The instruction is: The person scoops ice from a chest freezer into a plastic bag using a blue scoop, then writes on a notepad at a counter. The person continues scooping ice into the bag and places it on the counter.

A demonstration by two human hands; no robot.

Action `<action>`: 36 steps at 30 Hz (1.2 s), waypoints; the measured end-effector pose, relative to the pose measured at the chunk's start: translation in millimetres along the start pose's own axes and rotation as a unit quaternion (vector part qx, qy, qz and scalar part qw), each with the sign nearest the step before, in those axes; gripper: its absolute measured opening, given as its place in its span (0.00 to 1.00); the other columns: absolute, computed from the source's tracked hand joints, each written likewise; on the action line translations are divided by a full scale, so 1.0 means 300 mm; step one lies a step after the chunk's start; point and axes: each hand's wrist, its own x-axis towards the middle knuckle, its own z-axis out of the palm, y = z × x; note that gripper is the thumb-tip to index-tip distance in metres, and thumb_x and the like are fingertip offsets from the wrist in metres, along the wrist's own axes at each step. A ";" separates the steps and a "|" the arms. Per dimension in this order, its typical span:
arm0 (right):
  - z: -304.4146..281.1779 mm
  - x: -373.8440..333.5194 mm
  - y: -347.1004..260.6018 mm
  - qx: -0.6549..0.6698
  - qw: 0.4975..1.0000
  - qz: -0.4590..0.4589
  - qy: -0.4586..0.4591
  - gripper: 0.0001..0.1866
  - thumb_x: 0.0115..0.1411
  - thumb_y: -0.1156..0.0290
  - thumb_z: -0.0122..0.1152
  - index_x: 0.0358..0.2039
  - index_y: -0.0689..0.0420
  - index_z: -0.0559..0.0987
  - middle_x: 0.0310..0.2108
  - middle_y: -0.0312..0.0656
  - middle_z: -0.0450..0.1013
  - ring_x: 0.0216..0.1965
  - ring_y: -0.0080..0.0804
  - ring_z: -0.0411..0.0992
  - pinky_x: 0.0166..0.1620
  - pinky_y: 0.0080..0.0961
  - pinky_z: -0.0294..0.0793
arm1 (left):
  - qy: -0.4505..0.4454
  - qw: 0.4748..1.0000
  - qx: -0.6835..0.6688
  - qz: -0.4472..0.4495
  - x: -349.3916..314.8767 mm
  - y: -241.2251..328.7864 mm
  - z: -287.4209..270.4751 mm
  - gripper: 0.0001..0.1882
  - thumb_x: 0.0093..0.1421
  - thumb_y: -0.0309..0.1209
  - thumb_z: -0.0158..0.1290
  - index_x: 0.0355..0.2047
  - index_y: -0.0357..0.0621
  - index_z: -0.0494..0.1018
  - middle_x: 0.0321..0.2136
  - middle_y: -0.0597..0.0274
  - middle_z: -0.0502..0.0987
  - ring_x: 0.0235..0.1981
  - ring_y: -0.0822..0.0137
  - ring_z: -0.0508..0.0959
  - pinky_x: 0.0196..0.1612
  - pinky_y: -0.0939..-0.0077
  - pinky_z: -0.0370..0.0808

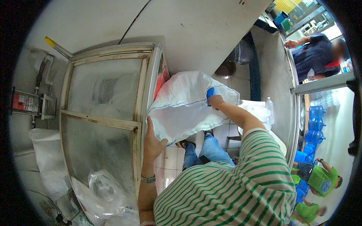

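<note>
A large white woven sack [184, 105] hangs open in front of me, beside a chest freezer [105, 120] with frosted sliding glass lids. My left hand [152, 141] grips the sack's near edge next to the freezer's side. My right hand [215, 100] is inside the sack's mouth, shut on a small blue scoop-like thing [210, 92]. Part of that blue thing is hidden by the sack's fabric. My striped green shirt and blue jeans fill the lower middle.
A clear plastic bag [103, 192] lies on the freezer's near end. A white sack [47, 158] stands to the left. A plastic bottle [269, 109] sits on white containers. Blue water jugs [315, 124] stand right. A person in dark blue [315, 56] leans at a counter; people in green [320, 180] sit below.
</note>
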 end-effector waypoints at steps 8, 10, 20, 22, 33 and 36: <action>0.118 0.040 -0.229 -0.028 0.994 0.102 0.009 0.12 0.55 0.64 0.54 0.32 0.55 0.82 0.35 0.45 0.79 0.36 0.39 0.78 0.38 0.37 0.77 | 0.001 0.997 0.068 0.041 0.055 0.040 0.025 0.57 0.40 0.21 0.55 0.67 0.36 0.34 0.61 0.32 0.55 0.63 0.47 0.59 0.63 0.68 0.58; 0.116 0.065 -0.197 -0.023 0.994 0.107 0.011 0.12 0.55 0.64 0.54 0.32 0.55 0.82 0.35 0.46 0.79 0.36 0.39 0.78 0.39 0.37 0.77 | -0.016 1.000 0.025 0.005 0.057 0.048 -0.012 0.56 0.40 0.20 0.55 0.67 0.36 0.34 0.62 0.32 0.54 0.63 0.47 0.59 0.63 0.68 0.58; 0.029 0.083 -0.247 -0.029 0.997 0.076 0.016 0.13 0.54 0.63 0.55 0.33 0.55 0.81 0.36 0.47 0.78 0.37 0.40 0.78 0.39 0.39 0.77 | 0.032 0.997 -0.002 0.065 0.070 0.043 0.040 0.55 0.42 0.17 0.55 0.68 0.42 0.37 0.64 0.39 0.52 0.64 0.51 0.57 0.65 0.65 0.54; 0.020 0.063 -0.267 -0.026 0.997 0.069 0.015 0.13 0.54 0.62 0.55 0.34 0.55 0.81 0.36 0.47 0.78 0.37 0.40 0.78 0.39 0.39 0.76 | 0.022 0.998 0.038 0.052 0.072 0.041 0.049 0.53 0.44 0.20 0.57 0.67 0.41 0.37 0.64 0.35 0.49 0.65 0.47 0.54 0.65 0.64 0.54; -0.023 -0.158 -0.281 -0.028 0.999 0.017 -0.012 0.15 0.53 0.61 0.56 0.35 0.56 0.81 0.38 0.49 0.77 0.38 0.41 0.77 0.39 0.40 0.76 | 0.048 0.982 0.173 0.050 -0.023 0.063 0.094 0.39 0.52 0.33 0.61 0.63 0.45 0.58 0.65 0.33 0.44 0.67 0.42 0.47 0.65 0.58 0.53; -0.073 -0.241 -0.298 -0.009 1.000 -0.015 -0.019 0.15 0.53 0.60 0.56 0.35 0.56 0.81 0.38 0.49 0.77 0.38 0.42 0.77 0.39 0.41 0.76 | 0.058 0.967 0.235 0.077 -0.052 0.097 0.104 0.31 0.51 0.35 0.62 0.57 0.47 0.68 0.64 0.34 0.50 0.65 0.42 0.51 0.65 0.58 0.53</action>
